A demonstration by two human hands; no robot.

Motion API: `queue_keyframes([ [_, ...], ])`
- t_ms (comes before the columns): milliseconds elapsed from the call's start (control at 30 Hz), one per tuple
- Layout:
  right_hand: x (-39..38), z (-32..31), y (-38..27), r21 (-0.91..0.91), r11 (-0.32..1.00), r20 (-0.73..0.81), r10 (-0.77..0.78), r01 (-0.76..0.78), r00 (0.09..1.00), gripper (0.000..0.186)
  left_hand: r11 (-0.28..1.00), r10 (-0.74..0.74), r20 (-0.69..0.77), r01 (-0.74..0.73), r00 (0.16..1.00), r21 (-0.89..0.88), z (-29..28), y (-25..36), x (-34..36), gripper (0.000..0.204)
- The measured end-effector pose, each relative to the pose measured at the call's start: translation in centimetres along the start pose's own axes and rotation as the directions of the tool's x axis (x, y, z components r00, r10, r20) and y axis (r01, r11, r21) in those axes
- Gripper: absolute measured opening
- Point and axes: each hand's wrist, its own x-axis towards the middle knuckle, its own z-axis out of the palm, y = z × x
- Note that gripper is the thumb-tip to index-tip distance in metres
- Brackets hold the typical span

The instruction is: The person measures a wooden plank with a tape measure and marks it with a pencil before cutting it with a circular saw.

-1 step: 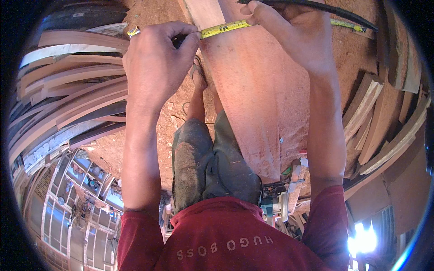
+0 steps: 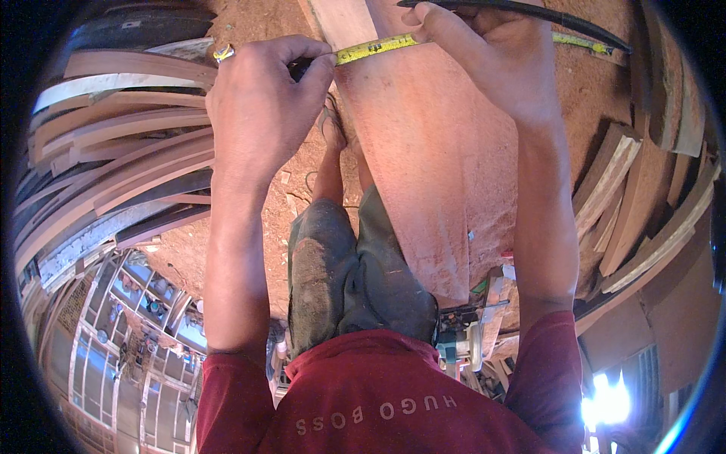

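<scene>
the left grip [image 2: 257, 98] pinches a yellow tape measure [image 2: 376, 48], the right grip [image 2: 499, 64] clamps it with seemingly a black rod [image 2: 556, 12], and a board [image 2: 423, 151] lies below, between them.

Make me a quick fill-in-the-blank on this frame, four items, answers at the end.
1. A yellow ____ stretches between the left hand and the right hand.
2. Between the hands, it passes ____ the wooden board, not under it.
3. The person's short-sleeved shirt is dark ____.
4. The teal power tool near the board's lower end is on the person's ____ side.

Missing words: measuring tape; over; red; right.
</scene>
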Motion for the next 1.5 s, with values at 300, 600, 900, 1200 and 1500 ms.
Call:
queue_keyframes([
  [300, 0.1, 1.7, 1.3, 0.028, 0.99, 0.112, -0.139, 0.136, 0.984, 0.015, 0.999, 0.038, -0.026, -0.039, 0.999, -0.004, 0.1, -0.3, 0.0, 0.019],
  [600, 0.2, 3.3, 0.0, -0.28, 0.952, 0.165, -0.077, 0.121, 0.983, 0.013, 0.999, 0.037, -0.022, -0.037, 0.999, -0.004, 0.0, -0.2, 0.0, 0.02],
  [900, 0.6, 3.6, -0.5, -0.332, 0.939, 0.183, -0.033, 0.093, 0.983, 0.012, 0.997, 0.065, -0.029, -0.064, 0.997, 0.036, -0.1, -0.3, -0.1, 0.02],
  [1200, 0.6, 3.7, -0.5, -0.326, 0.938, 0.188, -0.06, 0.12, 0.98, 0.012, 0.997, 0.058, -0.024, -0.057, 0.998, 0.044, 0.0, -0.3, 0.0, 0.021],
  [1500, 0.4, 4.0, -2.0, -0.387, 0.911, 0.201, -0.067, 0.142, 0.977, 0.013, 0.997, 0.065, -0.033, -0.064, 0.997, 0.033, 0.0, -0.4, -0.1, 0.021],
])
